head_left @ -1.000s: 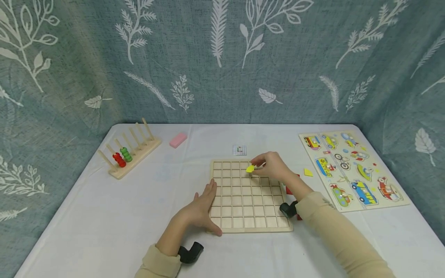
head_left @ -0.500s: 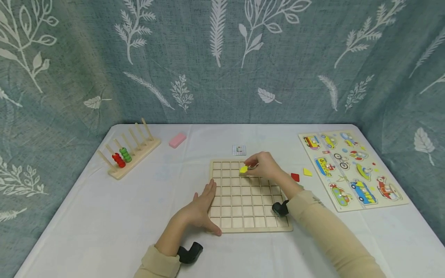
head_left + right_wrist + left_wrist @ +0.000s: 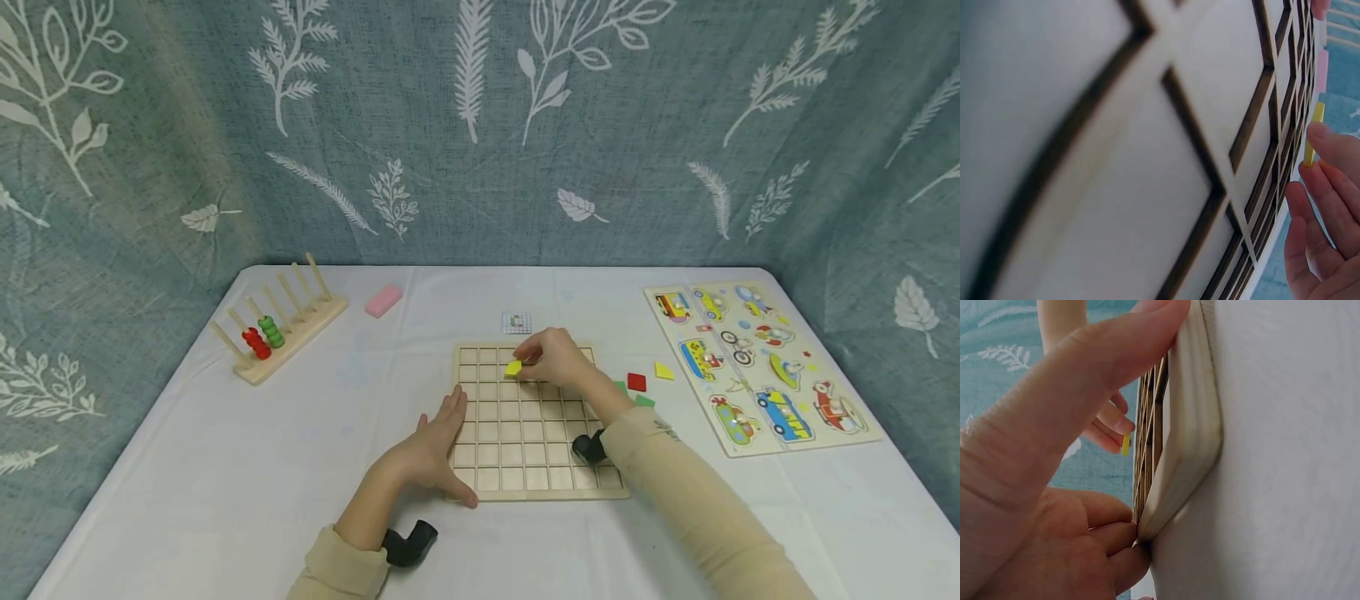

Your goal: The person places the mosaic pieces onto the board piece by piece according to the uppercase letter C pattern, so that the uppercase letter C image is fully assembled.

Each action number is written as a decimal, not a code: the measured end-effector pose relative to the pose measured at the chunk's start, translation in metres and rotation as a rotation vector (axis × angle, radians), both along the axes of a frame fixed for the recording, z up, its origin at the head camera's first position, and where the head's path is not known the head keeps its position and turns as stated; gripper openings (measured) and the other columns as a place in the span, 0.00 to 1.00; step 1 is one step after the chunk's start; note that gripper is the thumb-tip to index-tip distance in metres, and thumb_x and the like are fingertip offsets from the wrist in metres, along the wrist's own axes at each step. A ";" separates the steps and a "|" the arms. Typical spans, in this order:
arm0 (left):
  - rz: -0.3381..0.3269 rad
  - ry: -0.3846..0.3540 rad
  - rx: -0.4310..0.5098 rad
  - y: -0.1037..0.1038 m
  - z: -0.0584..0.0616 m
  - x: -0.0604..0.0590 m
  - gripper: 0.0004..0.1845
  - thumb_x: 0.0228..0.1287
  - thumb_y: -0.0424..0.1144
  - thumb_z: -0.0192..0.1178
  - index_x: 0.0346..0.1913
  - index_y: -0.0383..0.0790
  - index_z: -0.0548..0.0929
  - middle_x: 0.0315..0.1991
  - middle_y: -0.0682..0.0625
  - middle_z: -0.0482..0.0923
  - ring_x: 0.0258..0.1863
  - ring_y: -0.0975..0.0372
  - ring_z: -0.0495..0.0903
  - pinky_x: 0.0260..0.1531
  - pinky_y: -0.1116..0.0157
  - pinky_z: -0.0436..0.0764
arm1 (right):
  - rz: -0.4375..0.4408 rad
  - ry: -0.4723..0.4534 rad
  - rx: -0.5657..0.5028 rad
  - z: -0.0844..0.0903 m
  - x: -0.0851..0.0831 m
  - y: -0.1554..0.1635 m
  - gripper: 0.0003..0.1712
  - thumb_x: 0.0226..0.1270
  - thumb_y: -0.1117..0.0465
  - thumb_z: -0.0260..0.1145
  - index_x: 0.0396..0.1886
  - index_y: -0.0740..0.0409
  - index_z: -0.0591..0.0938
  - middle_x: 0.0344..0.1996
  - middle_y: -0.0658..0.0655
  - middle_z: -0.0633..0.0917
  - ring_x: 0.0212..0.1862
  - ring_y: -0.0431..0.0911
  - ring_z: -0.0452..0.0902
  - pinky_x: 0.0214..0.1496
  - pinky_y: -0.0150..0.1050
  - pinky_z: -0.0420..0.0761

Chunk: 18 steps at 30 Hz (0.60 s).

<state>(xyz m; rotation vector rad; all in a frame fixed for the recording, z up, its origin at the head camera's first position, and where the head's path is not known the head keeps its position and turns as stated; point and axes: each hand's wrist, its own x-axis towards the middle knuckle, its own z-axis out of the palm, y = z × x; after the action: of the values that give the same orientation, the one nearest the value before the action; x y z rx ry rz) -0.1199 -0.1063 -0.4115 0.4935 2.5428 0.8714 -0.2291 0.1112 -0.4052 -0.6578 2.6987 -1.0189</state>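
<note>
Bare table [image 3: 315, 433] left of the grid board [image 3: 525, 450] gives passage. Right side crowded: loose tiles [image 3: 637, 382] near the board, puzzle board [image 3: 757, 367] beyond.

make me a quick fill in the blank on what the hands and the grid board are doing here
1. The right hand pinches a small ____ piece over the grid board.
2. The left hand rests against the board's ____ edge.
3. On the peg rack sit red and ____ beads.
4. Beside the board's right edge lies a ____ square next to green pieces.

Missing words: yellow; left; green; red
</note>
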 end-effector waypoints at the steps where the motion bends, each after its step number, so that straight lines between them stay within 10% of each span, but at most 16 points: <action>1: 0.000 -0.001 0.000 0.000 0.000 0.000 0.72 0.22 0.46 0.81 0.70 0.28 0.41 0.71 0.40 0.34 0.70 0.51 0.36 0.65 0.48 0.40 | 0.000 -0.004 0.005 0.000 0.000 -0.001 0.17 0.49 0.64 0.72 0.40 0.65 0.83 0.37 0.57 0.84 0.39 0.47 0.79 0.40 0.34 0.79; 18: 0.001 -0.007 0.005 -0.001 -0.001 -0.001 0.73 0.22 0.46 0.81 0.70 0.29 0.41 0.72 0.41 0.33 0.70 0.52 0.36 0.65 0.47 0.40 | -0.012 -0.013 0.060 0.001 -0.002 -0.009 0.14 0.48 0.64 0.73 0.38 0.61 0.85 0.35 0.53 0.85 0.40 0.46 0.78 0.43 0.35 0.78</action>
<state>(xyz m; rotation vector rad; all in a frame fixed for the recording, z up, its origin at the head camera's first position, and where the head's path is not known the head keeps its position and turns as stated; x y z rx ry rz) -0.1209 -0.1077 -0.4120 0.4898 2.5354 0.8790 -0.2307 0.1024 -0.4045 -0.6223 2.7139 -0.9382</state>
